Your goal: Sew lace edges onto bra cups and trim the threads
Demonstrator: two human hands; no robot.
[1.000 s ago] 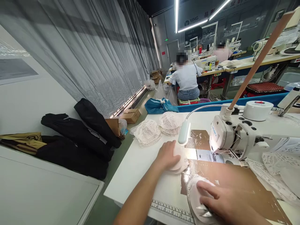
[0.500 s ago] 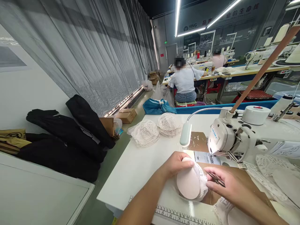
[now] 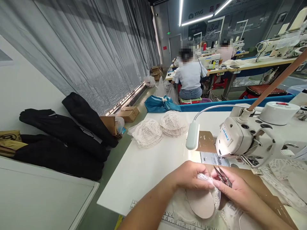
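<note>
Below the sewing machine's needle area, my left hand (image 3: 195, 175) pinches the upper edge of a pale lace-trimmed cup (image 3: 201, 203). Close beside it, my right hand (image 3: 227, 183) is closed, its thumb and finger on the same lace edge. Small dark scissors (image 3: 223, 177) lie in the right hand, their points up and to the left. The cup hangs down over the white table (image 3: 134, 172), its smooth oval side showing. Part of the lace between the fingertips is hidden.
The sewing machine (image 3: 235, 134) and its lamp (image 3: 192, 135) stand beyond my hands. Two lace piles (image 3: 150, 132) lie at the table's far left. More lace (image 3: 275, 179) is at right. A person (image 3: 190, 76) sits ahead.
Both hands have come together at the cup's lace edge. The cup has moved lower and to the right, and the scissors' points now stand more upright.
</note>
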